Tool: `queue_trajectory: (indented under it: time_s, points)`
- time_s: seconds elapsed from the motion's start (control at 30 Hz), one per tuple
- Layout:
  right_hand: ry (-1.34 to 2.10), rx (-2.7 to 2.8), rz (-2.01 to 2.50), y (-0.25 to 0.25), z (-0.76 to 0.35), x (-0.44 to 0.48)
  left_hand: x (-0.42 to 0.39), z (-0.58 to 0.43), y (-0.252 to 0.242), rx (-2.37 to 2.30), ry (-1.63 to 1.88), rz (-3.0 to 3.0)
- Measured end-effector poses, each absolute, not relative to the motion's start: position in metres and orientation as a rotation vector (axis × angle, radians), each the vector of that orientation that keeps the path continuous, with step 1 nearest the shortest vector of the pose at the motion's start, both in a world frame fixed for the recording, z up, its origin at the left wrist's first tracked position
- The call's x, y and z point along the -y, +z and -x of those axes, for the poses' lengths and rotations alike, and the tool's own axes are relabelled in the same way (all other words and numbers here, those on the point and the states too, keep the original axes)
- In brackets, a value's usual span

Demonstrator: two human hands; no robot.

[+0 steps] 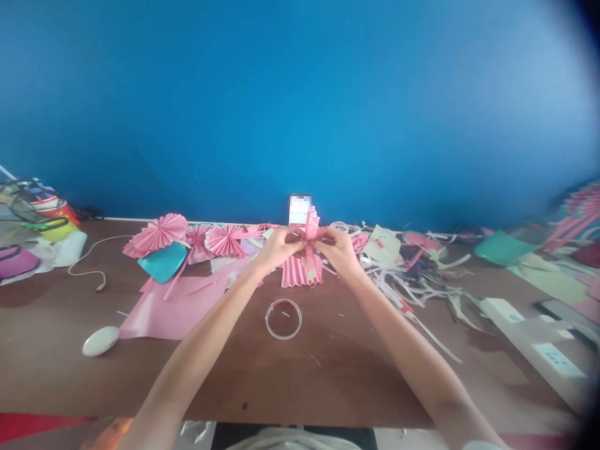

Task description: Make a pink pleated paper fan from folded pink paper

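Observation:
Between my two hands, a narrow folded strip of pink paper [310, 262] stands upright above the far part of the table. My left hand [282, 245] pinches it from the left, and my right hand [340, 250] pinches it from the right, the fingertips nearly meeting. Pale patches show on the strip; I cannot tell what they are. Just behind and below it lies a pleated pink paper piece [294, 273]. Nearer to me, a clear tape roll [284, 319] lies flat on the table.
Pink paper fans [162, 232] and a teal paper piece [164, 262] lie at left, by a pink sheet [175, 312] and a white mouse [100, 341]. A phone [300, 210] leans at the blue wall. White paper strips [422, 284] and a power strip [534, 340] lie right.

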State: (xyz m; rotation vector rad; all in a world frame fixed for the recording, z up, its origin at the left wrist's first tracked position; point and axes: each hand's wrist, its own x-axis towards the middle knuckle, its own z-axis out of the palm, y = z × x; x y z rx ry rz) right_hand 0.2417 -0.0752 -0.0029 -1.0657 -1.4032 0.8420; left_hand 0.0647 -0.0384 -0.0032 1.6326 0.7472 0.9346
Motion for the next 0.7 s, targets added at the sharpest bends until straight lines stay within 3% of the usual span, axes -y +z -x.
queue_trajectory:
  time_s: [0.33, 0.7]
  points:
    - [0.91, 1.684, 0.911, 0.007, -0.258, 0.073, 0.042, -0.064, 0.004, -0.738, 1.076, -1.423]
    - [0.312, 1.998, 0.794, 0.006, -0.258, 0.076, 0.041, -0.063, 0.007, -0.778, 1.151, -1.283]
